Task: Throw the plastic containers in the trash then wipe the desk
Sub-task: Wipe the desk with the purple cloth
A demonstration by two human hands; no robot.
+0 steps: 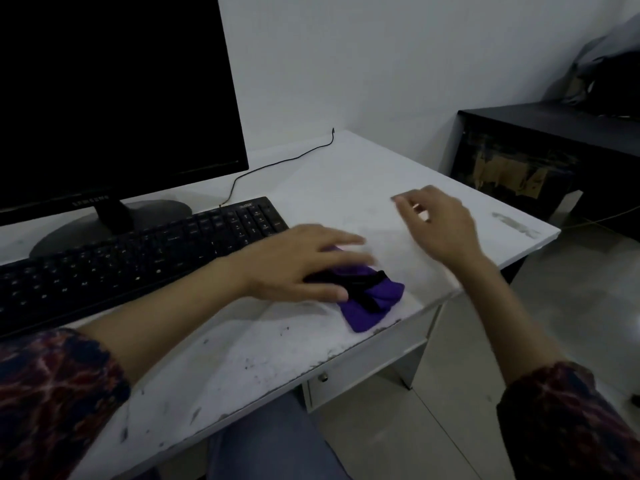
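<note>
A purple cloth with black trim (372,303) lies bunched on the white desk (332,174), near its front right edge. My left hand (298,263) lies flat on the cloth's left part with fingers spread and straight. My right hand (438,225) hovers above the desk to the right of the cloth, fingers loosely curled and holding nothing; it is blurred. No plastic containers are in view.
A black keyboard (131,258) lies left of the cloth, behind it a dark monitor (114,98) on its stand. A thin black cable (277,164) runs across the desk's back. A black side table (554,150) stands to the right. The desk front is scuffed.
</note>
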